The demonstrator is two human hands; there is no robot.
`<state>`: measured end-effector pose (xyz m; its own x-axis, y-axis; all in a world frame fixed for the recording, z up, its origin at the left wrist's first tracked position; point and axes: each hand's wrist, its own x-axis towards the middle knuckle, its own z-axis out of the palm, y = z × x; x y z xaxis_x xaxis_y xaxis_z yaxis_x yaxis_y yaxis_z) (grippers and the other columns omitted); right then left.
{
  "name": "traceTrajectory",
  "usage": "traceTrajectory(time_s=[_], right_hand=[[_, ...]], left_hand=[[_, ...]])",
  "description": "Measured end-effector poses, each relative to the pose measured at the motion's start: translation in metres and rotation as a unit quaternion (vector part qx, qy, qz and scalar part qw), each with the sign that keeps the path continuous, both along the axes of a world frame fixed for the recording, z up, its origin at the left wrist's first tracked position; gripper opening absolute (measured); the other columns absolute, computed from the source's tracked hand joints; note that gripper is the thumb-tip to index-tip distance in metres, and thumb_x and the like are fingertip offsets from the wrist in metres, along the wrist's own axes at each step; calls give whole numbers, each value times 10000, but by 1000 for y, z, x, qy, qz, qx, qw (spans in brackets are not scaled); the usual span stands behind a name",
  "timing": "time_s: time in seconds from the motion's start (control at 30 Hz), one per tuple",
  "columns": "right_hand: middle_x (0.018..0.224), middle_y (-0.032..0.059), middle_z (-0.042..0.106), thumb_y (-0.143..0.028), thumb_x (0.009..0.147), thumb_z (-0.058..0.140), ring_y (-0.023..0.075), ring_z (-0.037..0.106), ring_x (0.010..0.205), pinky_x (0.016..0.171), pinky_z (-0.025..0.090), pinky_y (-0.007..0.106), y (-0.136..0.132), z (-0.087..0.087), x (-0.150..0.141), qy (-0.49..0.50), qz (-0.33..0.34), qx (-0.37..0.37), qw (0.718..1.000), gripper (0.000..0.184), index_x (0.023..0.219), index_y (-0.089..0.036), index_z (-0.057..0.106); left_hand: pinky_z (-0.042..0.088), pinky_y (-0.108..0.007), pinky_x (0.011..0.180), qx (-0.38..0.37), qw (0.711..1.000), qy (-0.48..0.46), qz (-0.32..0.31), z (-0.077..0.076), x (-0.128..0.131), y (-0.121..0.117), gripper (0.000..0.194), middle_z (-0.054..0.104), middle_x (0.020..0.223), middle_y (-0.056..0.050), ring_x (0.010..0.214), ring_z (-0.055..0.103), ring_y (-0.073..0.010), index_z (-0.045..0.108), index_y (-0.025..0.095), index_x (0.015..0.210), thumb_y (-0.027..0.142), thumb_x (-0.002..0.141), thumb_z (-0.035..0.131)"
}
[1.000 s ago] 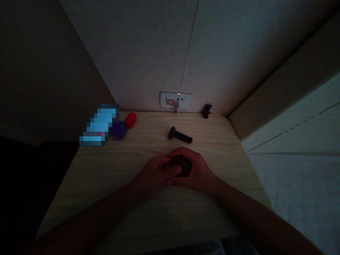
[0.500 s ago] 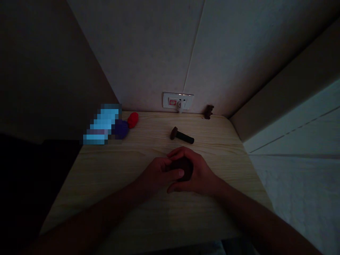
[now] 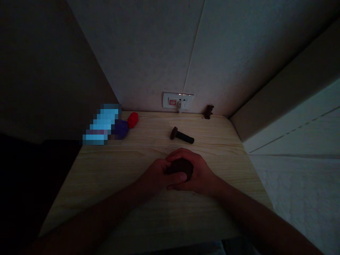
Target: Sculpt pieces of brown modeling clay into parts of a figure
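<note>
A rounded dark brown lump, which looks like modelling clay (image 3: 183,165), is cupped between my two hands above the wooden tabletop (image 3: 148,223). My left hand (image 3: 160,177) presses it from the left, its thumb lying across the near side. Curled round the right side, my right hand (image 3: 203,173) has fingers over the far edge and its thumb below. Just beyond the hands lies a small hammer-shaped piece (image 3: 183,135) with a brown head and a black handle. The underside of the lump is hidden.
At the back left are a red lump (image 3: 133,120), a purple lump (image 3: 120,129) and a bright, pixelated screen-like shape (image 3: 102,124). A small dark brown figure (image 3: 208,112) stands at the back right. A wall socket (image 3: 177,101) holds a plug. White bedding (image 3: 300,191) borders the right.
My left thumb has slid slightly right and down across the brown lump, and more of its top shows. Both hands still hold it in nearly the same place.
</note>
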<state>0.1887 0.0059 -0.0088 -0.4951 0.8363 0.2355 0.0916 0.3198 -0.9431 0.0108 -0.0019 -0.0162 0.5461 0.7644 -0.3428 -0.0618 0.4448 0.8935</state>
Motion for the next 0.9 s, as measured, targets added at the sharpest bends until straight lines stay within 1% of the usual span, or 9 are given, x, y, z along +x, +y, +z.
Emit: traceTrajectory(time_s=[0.1, 0.2, 0.33, 0.47, 0.57, 0.67, 0.73, 0.8, 0.9], right_hand=[[1113, 58, 694, -314, 606, 948, 237, 686, 1005, 897, 568, 387, 0, 1, 3, -10, 12, -24, 1000, 637, 1171, -241, 661], [1162, 67, 682, -332, 575, 967, 247, 680, 1043, 926, 559, 399, 1, 3, 5, 5, 30, -34, 999, 660, 1155, -238, 665], [1212, 71, 657, -281, 560, 972, 246, 668, 1065, 927, 554, 399, -1, 3, 3, 21, 21, -36, 999, 596, 1061, -230, 654], [1264, 73, 631, -270, 566, 966, 251, 652, 1104, 929, 554, 399, -3, 2, 1, 24, 5, -33, 999, 588, 1041, -238, 621], [1289, 86, 619, -297, 558, 975, 269, 639, 1155, 987, 531, 430, -1, 5, 2, 7, 19, -13, 1000, 671, 1133, -245, 633], [1271, 93, 639, -329, 577, 971, 275, 634, 1186, 1041, 502, 451, 3, 8, 3, 1, 71, 3, 997, 759, 1253, -252, 635], [1266, 90, 652, -353, 605, 959, 272, 642, 1185, 1041, 505, 454, 5, 9, 3, 20, 90, -5, 996, 696, 1225, -254, 659], [1280, 88, 648, -357, 620, 951, 268, 650, 1182, 1026, 517, 452, 4, 9, 3, 39, 92, -26, 995, 615, 1161, -250, 678], [1284, 88, 641, -316, 619, 951, 259, 661, 1150, 996, 533, 436, 1, 6, 2, 42, 69, -44, 996, 542, 1078, -235, 675]], left_hand=[[303, -220, 503, 6, 1000, 24, 9, 1, 0, -1, 305, 545, 573, 31, 522, 442, -86, 636, 140, 631, 390, 692, 801], [311, -225, 507, 17, 999, 31, 2, 2, -1, 0, 263, 552, 588, 26, 535, 449, -94, 651, 145, 651, 373, 696, 773], [263, -223, 483, 26, 999, 39, -18, 3, -1, 0, 318, 488, 543, 42, 505, 396, -81, 601, 148, 603, 401, 684, 777], [261, -223, 484, 12, 999, 42, -18, 1, -2, 0, 336, 494, 550, 39, 511, 405, -86, 599, 149, 625, 425, 677, 783], [337, -232, 527, 18, 1000, 16, -20, 1, -1, 1, 271, 565, 596, 20, 549, 470, -101, 637, 144, 651, 376, 689, 772], [457, -273, 657, 10, 999, -30, -22, 1, -1, 2, 205, 681, 728, -13, 670, 596, -148, 707, 145, 778, 298, 668, 789], [497, -310, 754, -15, 998, -64, -23, 1, -1, 1, 290, 731, 845, -27, 782, 656, -184, 729, 156, 915, 259, 655, 808], [504, -318, 796, -22, 996, -81, -18, 1, -1, 1, 352, 744, 910, -24, 844, 670, -198, 730, 167, 991, 237, 655, 813], [483, -279, 724, -7, 998, -64, -16, 0, 0, 1, 302, 722, 848, -12, 780, 646, -174, 729, 152, 934, 251, 662, 814]])
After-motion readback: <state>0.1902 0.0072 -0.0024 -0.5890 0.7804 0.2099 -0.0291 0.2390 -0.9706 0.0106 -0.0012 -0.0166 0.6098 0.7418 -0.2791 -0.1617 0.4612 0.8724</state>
